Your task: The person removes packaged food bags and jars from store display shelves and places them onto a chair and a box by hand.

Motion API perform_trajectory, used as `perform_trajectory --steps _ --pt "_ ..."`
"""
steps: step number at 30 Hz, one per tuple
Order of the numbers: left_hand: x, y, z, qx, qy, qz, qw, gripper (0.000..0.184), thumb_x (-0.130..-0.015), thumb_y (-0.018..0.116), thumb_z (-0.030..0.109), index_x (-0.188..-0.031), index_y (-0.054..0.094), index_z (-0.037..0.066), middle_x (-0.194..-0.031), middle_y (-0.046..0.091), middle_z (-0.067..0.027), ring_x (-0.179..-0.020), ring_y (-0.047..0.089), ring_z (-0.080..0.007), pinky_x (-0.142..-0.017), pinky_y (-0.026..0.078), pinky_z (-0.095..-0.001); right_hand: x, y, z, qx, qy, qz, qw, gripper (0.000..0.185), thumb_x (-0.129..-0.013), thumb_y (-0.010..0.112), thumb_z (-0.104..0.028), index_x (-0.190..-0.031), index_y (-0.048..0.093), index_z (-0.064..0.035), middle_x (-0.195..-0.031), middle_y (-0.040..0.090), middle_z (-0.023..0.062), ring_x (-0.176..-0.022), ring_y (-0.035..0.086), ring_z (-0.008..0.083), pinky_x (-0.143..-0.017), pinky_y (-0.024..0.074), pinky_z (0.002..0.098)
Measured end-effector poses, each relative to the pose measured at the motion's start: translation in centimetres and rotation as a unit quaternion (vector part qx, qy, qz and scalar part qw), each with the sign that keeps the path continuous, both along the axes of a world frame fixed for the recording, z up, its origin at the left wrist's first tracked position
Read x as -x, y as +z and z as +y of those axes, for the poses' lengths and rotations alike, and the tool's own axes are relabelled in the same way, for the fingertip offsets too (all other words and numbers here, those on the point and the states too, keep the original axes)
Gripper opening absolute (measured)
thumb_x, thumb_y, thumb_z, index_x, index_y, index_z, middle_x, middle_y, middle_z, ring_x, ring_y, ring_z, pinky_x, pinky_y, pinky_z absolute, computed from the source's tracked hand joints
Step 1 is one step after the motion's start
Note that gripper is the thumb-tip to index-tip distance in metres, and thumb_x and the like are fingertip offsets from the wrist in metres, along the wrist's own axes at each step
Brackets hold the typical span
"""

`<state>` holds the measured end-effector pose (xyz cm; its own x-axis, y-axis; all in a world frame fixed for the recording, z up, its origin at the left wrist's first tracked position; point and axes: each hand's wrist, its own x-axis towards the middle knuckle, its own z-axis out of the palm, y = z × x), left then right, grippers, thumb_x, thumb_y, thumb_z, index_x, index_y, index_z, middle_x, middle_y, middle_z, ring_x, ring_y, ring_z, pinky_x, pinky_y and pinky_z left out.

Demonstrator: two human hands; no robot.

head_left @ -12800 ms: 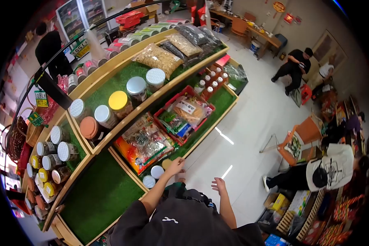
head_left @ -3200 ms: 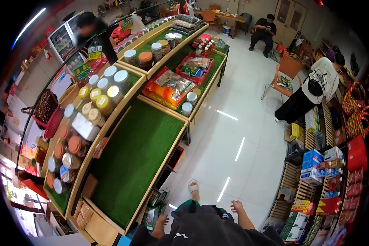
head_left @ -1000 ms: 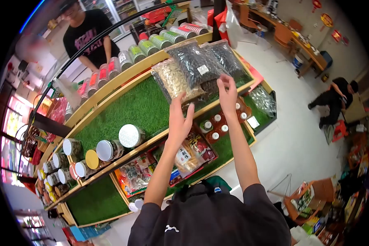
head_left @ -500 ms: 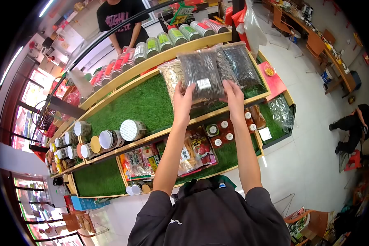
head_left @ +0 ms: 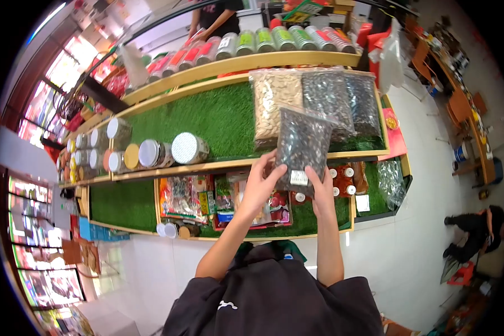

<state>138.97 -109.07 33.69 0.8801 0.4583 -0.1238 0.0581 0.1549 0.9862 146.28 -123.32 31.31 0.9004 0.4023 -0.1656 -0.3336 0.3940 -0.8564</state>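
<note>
Between both hands I hold a clear bag of dark seeds, with a white label on its lower part. My left hand grips its lower left side, and my right hand grips its lower right corner. Behind the held bag, on the green turf shelf, lie a bag of pale flat seeds, a bag of dark striped seeds and another dark bag at the right. The held bag overlaps parts of the first two.
White-lidded jars stand at the shelf's left. Cans line the wooden ledge behind. Packaged goods and small bottles sit on the lower shelf. A person is behind the display; another person is at far right.
The held bag has come down and nearer to me, away from the other bags, which now show more. My view has shifted, and both hands still grip the bag.
</note>
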Motion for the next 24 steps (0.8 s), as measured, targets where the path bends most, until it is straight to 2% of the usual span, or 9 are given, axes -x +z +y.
perform_trajectory --steps 2,4,6,9,10,13,17,20,24 --pt "3.3 0.5 -0.4 -0.150 -0.012 0.038 0.988 0.047 -0.086 0.064 0.018 -0.127 0.048 0.003 -0.109 0.051 -0.0078 -0.096 0.049 -0.0142 -0.083 0.042 -0.0266 2.0 -1.9 -1.0 0.015 0.007 0.004 1.000 0.057 -0.079 0.072 -0.020 -0.124 0.044 0.0038 -0.114 0.057 0.0106 -0.102 0.055 0.0185 -0.089 0.0434 0.0304" --pt "6.4 1.7 -0.1 -0.260 -0.042 0.056 0.963 0.054 -0.084 0.067 0.029 -0.128 0.047 0.005 -0.104 0.050 -0.0121 -0.093 0.051 -0.0197 -0.083 0.043 -0.0302 4.6 -3.2 -1.4 -0.010 0.018 -0.008 1.000 0.065 -0.075 0.075 -0.023 -0.124 0.043 0.0036 -0.114 0.056 0.0100 -0.104 0.054 0.0184 -0.091 0.0419 0.0310" --pt "9.4 0.6 0.4 -0.192 -0.045 0.074 0.978 0.069 -0.083 0.068 0.033 -0.134 0.035 0.000 -0.120 0.049 -0.0193 -0.107 0.051 -0.0274 -0.093 0.040 -0.0342 7.7 -4.5 -1.3 0.001 0.033 0.001 0.999 0.075 -0.069 0.079 -0.028 -0.126 0.042 0.0038 -0.115 0.055 0.0096 -0.106 0.053 0.0186 -0.093 0.0405 0.0312" --pt "13.8 -0.5 1.2 -0.010 -0.078 0.064 0.995 0.077 -0.082 0.069 0.034 -0.136 0.030 -0.005 -0.135 0.038 -0.0197 -0.126 0.038 -0.0251 -0.104 0.032 -0.0349 12.1 -4.7 -0.9 0.040 0.104 -0.038 0.993 0.086 -0.066 0.082 -0.032 -0.131 0.038 0.0030 -0.119 0.052 0.0108 -0.109 0.051 0.0199 -0.093 0.0406 0.0323" --pt "14.6 1.1 1.2 -0.005 -0.052 0.040 0.998 0.086 -0.078 0.073 0.033 -0.139 0.025 -0.004 -0.138 0.035 -0.0188 -0.127 0.035 -0.0243 -0.106 0.029 -0.0344 13.3 -3.7 -0.4 0.063 0.144 -0.073 0.985 0.087 -0.066 0.082 -0.032 -0.132 0.037 0.0026 -0.120 0.052 0.0113 -0.109 0.051 0.0203 -0.093 0.0407 0.0326" --pt "19.5 -1.5 2.3 -0.003 0.045 -0.004 0.999 0.095 -0.074 0.076 0.033 -0.142 0.020 -0.003 -0.140 0.034 -0.0164 -0.127 0.035 -0.0231 -0.107 0.028 -0.0336 17.2 -2.2 1.7 0.080 0.205 -0.130 0.967 0.092 -0.066 0.082 -0.032 -0.135 0.032 0.0017 -0.124 0.048 0.0118 -0.111 0.050 0.0213 -0.093 0.0405 0.0328" --pt "26.6 -2.2 2.6 0.083 0.163 -0.065 0.981 0.094 -0.073 0.077 0.037 -0.139 0.025 -0.003 -0.131 0.047 -0.0141 -0.119 0.045 -0.0199 -0.103 0.034 -0.0322 20.8 -4.4 4.7 0.093 0.282 -0.172 0.939 0.101 -0.065 0.082 -0.034 -0.140 0.024 0.0015 -0.132 0.040 0.0142 -0.120 0.040 0.0246 -0.100 0.0322 0.0349" --pt "32.9 -3.8 4.2 0.034 0.235 -0.097 0.967 0.084 -0.074 0.077 0.034 -0.136 0.031 -0.001 -0.120 0.056 -0.0130 -0.110 0.052 -0.0189 -0.095 0.041 -0.0321 25.6 -4.1 8.7 0.082 0.355 -0.129 0.922 0.097 -0.072 0.077 -0.027 -0.144 0.017 -0.0002 -0.137 0.035 0.0142 -0.122 0.039 0.0264 -0.103 0.0303 0.0377" --pt "44.8 -2.4 7.2 -0.118 0.231 0.032 0.965 0.080 -0.072 0.077 0.036 -0.133 0.037 0.003 -0.117 0.057 -0.0155 -0.108 0.056 -0.0255 -0.092 0.043 -0.0335 33.3 -6.4 13.9 0.033 0.461 -0.092 0.882 0.087 -0.074 0.076 -0.022 -0.139 0.023 -0.0005 -0.130 0.041 0.0144 -0.115 0.046 0.0267 -0.098 0.0375 0.0382"
